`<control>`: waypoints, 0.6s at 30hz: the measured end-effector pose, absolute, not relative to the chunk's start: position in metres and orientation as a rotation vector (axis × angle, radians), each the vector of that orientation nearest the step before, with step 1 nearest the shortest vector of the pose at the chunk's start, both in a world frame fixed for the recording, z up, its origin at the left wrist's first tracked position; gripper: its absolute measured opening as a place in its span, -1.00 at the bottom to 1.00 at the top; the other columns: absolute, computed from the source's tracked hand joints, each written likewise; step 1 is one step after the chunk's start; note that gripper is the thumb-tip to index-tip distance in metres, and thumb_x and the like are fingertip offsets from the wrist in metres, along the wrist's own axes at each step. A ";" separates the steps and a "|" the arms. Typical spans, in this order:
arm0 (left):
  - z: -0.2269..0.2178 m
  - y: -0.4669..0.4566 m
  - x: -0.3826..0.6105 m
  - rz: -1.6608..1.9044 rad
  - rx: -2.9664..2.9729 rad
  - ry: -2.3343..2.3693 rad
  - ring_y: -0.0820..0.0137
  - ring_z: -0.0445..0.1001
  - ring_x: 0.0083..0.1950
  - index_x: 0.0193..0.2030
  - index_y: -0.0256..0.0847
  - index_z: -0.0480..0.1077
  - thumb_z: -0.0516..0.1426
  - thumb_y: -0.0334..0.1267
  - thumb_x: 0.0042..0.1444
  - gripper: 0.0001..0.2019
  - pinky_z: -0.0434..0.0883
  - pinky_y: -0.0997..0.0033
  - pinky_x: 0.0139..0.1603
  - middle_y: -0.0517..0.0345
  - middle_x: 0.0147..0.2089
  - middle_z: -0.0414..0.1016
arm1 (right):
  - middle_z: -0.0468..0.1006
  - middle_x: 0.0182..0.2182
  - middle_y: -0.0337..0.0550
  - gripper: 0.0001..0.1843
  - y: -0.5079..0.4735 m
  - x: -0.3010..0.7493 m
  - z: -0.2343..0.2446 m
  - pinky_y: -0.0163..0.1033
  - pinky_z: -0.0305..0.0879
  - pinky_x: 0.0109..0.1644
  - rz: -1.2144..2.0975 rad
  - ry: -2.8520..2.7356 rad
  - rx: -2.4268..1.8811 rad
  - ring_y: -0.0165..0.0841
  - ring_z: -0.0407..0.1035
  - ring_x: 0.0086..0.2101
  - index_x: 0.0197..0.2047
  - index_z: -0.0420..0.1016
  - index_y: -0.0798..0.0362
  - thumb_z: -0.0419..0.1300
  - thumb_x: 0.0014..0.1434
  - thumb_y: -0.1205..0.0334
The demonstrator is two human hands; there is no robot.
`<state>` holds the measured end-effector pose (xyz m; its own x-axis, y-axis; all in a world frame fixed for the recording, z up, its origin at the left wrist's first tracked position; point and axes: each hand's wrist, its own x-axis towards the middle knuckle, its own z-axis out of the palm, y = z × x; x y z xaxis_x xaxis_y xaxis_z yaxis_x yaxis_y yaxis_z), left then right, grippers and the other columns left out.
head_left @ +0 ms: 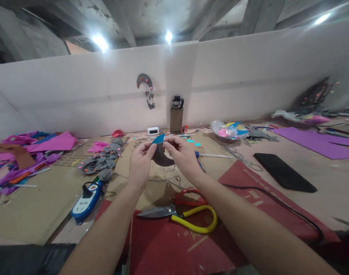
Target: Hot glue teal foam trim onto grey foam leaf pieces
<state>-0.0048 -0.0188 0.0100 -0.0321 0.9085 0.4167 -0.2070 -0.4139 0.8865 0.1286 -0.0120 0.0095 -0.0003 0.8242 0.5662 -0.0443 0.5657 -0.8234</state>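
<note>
Between my two hands is a dark grey felt crescent (162, 157), held up above the work surface. A pointed blue felt piece (159, 139) sits at its upper end. My left hand (141, 162) is closed, its thumb and fingers pinching the crescent and the blue piece from the left. From the right, my right hand (185, 156) pinches the crescent near the same end. Loose grey yarn (174, 178) trails below the hands. Nearer to me lie large scissors (195, 223) with one red and one yellow handle, blades pointing left.
Left: felt scraps (52, 143), grey felt pieces with pink beads (101, 160) and a blue power strip (86, 202). Behind: a bottle (176, 118) and a small white clock (153, 131). Right: a black phone (284, 172), purple felt (320, 141) and a cable (277, 196). A crescent ornament (145, 80) hangs on the wall.
</note>
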 end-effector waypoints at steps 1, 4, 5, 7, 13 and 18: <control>0.010 -0.019 -0.005 1.602 1.344 0.802 0.41 0.51 -0.27 -0.21 -0.23 0.50 0.24 -0.11 0.03 -0.75 0.42 0.39 -0.15 0.10 -0.25 0.58 | 0.47 -0.38 -0.23 -0.78 -0.013 0.129 0.010 -0.30 0.24 -0.32 0.802 -1.421 -0.726 -0.44 0.29 -0.42 -0.21 0.47 0.02 0.14 0.14 0.09; 0.010 -0.019 -0.005 1.617 1.351 0.818 0.40 0.52 -0.27 -0.21 -0.24 0.50 0.24 -0.11 0.03 -0.74 0.42 0.38 -0.15 0.08 -0.26 0.58 | 0.42 -0.45 -0.26 -0.75 -0.016 0.129 0.014 -0.32 0.17 -0.41 0.802 -1.435 -0.777 -0.46 0.21 -0.49 -0.19 0.47 0.02 0.14 0.15 0.06; 0.010 -0.019 -0.004 1.619 1.360 0.830 0.40 0.52 -0.26 -0.21 -0.25 0.50 0.24 -0.11 0.02 -0.73 0.41 0.38 -0.14 0.08 -0.26 0.58 | 0.40 -0.48 -0.28 -0.75 -0.016 0.130 0.015 -0.32 0.15 -0.43 0.794 -1.435 -0.798 -0.46 0.19 -0.50 -0.20 0.48 0.02 0.15 0.14 0.06; 0.010 -0.019 -0.004 1.621 1.377 0.855 0.40 0.51 -0.26 -0.21 -0.25 0.51 0.25 -0.11 0.01 -0.72 0.41 0.39 -0.14 0.08 -0.26 0.58 | 0.37 -0.53 -0.30 -0.76 -0.017 0.130 0.018 -0.31 0.14 -0.42 0.789 -1.422 -0.831 -0.46 0.17 -0.52 -0.23 0.48 0.03 0.18 0.11 0.06; 0.008 -0.020 -0.005 1.584 1.428 0.877 0.38 0.52 -0.27 -0.20 -0.27 0.50 0.22 -0.10 0.06 -0.72 0.41 0.37 -0.14 0.06 -0.27 0.59 | 0.49 -0.46 -0.22 -0.83 -0.015 0.133 0.020 -0.24 0.26 -0.20 0.785 -1.422 -0.801 -0.39 0.35 -0.39 -0.44 0.46 0.05 0.17 0.10 0.14; 0.009 -0.020 -0.005 1.562 1.390 0.858 0.39 0.53 -0.27 -0.22 -0.28 0.48 0.22 -0.11 0.06 -0.73 0.41 0.40 -0.17 0.06 -0.30 0.59 | 0.48 -0.48 -0.22 -0.82 -0.012 0.133 0.020 -0.24 0.25 -0.19 0.800 -1.468 -0.798 -0.40 0.35 -0.40 -0.45 0.43 0.06 0.14 0.10 0.17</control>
